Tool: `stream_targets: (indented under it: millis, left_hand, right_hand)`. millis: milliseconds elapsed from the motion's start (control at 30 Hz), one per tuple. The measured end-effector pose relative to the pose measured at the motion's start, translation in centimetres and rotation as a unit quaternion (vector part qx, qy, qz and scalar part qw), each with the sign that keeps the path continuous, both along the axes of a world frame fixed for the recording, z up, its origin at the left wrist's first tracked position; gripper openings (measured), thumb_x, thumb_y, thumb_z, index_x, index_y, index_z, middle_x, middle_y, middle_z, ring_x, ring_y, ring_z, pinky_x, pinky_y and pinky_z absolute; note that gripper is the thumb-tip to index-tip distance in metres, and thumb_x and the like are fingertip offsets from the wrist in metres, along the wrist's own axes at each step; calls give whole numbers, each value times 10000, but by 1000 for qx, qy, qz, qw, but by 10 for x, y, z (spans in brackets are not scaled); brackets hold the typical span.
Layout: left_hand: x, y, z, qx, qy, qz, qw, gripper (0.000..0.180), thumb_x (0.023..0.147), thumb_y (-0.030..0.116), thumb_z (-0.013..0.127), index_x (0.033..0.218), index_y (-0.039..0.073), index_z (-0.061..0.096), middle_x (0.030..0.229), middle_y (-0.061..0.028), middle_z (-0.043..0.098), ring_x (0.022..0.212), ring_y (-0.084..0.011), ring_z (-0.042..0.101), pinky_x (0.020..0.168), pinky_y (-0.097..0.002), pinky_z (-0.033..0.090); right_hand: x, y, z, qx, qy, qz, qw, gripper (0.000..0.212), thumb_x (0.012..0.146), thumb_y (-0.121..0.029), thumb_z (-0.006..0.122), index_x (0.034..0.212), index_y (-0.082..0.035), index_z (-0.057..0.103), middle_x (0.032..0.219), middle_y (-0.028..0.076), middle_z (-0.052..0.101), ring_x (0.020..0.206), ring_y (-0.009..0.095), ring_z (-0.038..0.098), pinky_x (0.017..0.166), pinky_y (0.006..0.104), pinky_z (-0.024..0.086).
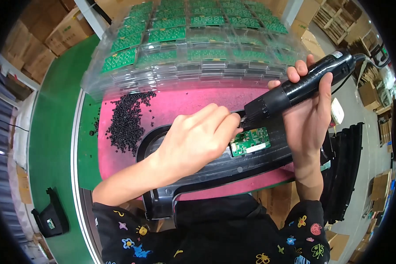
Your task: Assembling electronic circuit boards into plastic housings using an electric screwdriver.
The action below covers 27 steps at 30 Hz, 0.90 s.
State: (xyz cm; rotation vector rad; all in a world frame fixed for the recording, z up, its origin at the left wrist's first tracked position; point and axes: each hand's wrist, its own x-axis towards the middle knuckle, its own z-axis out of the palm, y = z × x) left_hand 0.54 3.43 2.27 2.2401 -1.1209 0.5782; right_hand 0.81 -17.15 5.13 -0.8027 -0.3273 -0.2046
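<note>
My right hand (pixel 310 110) grips a black electric screwdriver (pixel 301 83), with the thumb on one side and the fingers behind it. The tool slants down to the left, its tip just above a green circuit board (pixel 251 141). At that tip my left hand (pixel 198 136) is closed in a pinch beside the bit; what its fingertips hold is too small to make out. The board lies inside a long, curved black plastic housing (pixel 207 169), partly covered by my left hand.
On the pink mat (pixel 176 99) a pile of small black screws (pixel 126 123) spreads at the left. Clear plastic trays (pixel 193 75) of green boards are stacked at the back. More black plastic parts (pixel 345 171) stand at the right; another black housing (pixel 53 213) lies far left.
</note>
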Motion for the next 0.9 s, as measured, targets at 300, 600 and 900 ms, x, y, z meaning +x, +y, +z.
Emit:
stream_targets:
  millis: [300,600,900]
  left_hand:
    - [9,-2,-5,-54,74,-85,992,151,760,23,745,878,-2,654,735,-95,631,645,-246,632,554,-340,512]
    - [6,-7,-11,-34,179,-162,970,158,754,39,754,871,-3,657,751,-103,647,659,-265,635,570,-340,515]
    - [6,-9,-13,-20,203,-176,963,163,747,16,746,874,-10,647,781,-106,650,686,-266,639,576,-330,517]
  right_hand:
    - [-13,-25,-4,-4,-76,28,997,376,916,-461,565,1010,-116,449,585,-68,411,444,52,379,570,262,390]
    - [-32,-26,2,-14,-125,26,992,379,837,-377,675,982,-111,446,595,-47,521,447,58,487,516,238,430]
    - [-29,-22,-3,-46,-216,61,973,397,813,-358,704,994,-97,465,593,-27,589,435,68,541,494,243,492]
